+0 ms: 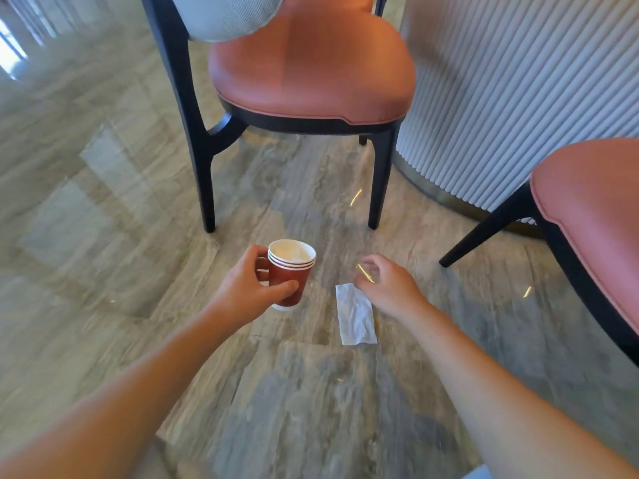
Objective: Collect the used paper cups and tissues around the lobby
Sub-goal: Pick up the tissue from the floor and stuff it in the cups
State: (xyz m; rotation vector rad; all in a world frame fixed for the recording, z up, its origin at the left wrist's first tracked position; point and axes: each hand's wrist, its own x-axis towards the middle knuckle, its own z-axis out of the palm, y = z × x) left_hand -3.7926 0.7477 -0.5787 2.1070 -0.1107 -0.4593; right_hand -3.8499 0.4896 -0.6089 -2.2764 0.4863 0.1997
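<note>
Above the polished stone floor [103, 209], near the middle of the view, the left hand [250, 288] grips a nested stack of red paper cups [292, 267], thumb across the near wall and fingers round the far side. The stack is upright, with its white rims uppermost. At about 4 o'clock from the cups a white tissue [356, 316] lies flat and creased on the floor. The right hand [389, 285] is over the tissue's far end, fingers loosely curved and holding nothing; whether they touch it cannot be told. At 12 o'clock stands a dark-framed chair [311, 67] with a pink seat, at 3 o'clock a second chair [587, 216], and at 2 o'clock a fluted white base [518, 81].
</note>
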